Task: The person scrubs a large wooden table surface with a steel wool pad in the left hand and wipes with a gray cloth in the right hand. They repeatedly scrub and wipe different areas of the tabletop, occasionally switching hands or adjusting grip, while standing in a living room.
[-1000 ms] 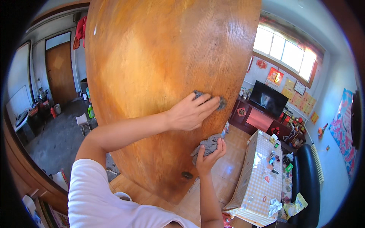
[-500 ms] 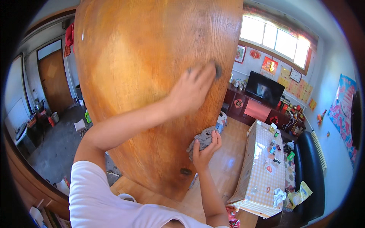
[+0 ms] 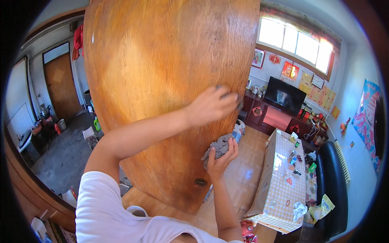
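Note:
A broad wooden door (image 3: 162,81) with glossy, uneven orange-brown grain stands right in front of me. My left hand (image 3: 213,105) reaches across it to the right edge, fingers bent and a little blurred. Under those fingertips a dark pad (image 3: 240,101) shows in part, pressed to the wood; its exact kind is hard to make out. Lower down, by the same edge, my right hand (image 3: 222,159) is closed on a crumpled grey cloth (image 3: 221,146) that rests against the door. Below it is a dark round lock fitting (image 3: 199,183).
To the right stands a table (image 3: 269,194) with a checked cover and small items on it. Behind are a television (image 3: 285,94) on a dark red cabinet and a black sofa (image 3: 332,178). On the left, a doorway leads to a grey-floored room with a stool (image 3: 88,133).
My left hand has slid down the door and slightly right with the dark pad. My right hand keeps its hold on the cloth. The whole view has shifted slightly.

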Tool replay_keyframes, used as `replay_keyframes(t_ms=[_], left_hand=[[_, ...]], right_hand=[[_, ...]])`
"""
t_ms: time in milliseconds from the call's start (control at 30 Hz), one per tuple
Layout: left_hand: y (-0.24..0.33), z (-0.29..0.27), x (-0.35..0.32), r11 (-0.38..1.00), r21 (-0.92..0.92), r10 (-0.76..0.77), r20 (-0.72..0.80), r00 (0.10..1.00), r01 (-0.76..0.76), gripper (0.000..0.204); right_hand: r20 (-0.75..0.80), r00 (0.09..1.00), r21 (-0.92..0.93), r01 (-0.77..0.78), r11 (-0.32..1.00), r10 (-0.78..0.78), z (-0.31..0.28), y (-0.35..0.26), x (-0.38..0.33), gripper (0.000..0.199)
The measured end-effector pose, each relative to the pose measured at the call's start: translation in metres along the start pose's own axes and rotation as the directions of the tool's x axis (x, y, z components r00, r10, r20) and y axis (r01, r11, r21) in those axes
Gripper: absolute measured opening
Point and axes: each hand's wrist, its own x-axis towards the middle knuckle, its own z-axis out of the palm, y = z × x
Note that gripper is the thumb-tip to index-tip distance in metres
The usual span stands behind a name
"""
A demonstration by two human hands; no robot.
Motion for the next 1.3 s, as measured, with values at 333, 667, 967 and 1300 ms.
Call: replay_keyframes(t_ms=[333,667,967,1300], left_hand=[[-0.101,-0.025,0.073,0.899,0.136,-0.364,-0.291,0.884,0.415,0.008],[-0.069,-0.023,0.058,0.961,0.165,-0.212,-0.075,0.974,0.222,0.024],[0.005,-0.029,-0.053,0.984,0.083,0.139,0.191,0.972,-0.157,0.024],[-0.022,-0.028,-0.019,0.985,0.135,-0.11,-0.003,0.994,0.109,0.025]], right_hand=[[-0.044,0.999,0.016,0.016,1.0,-0.016,0.006,0.002,-0.002,0.073],[-0.006,1.0,-0.017,-0.012,1.0,0.012,0.006,0.0,-0.004,0.073],[0.0,0.998,-0.151,0.058,0.987,-0.058,0.003,-0.001,-0.007,0.068],[-0.02,0.991,-0.213,0.127,0.969,-0.135,0.005,0.006,-0.011,0.064]])
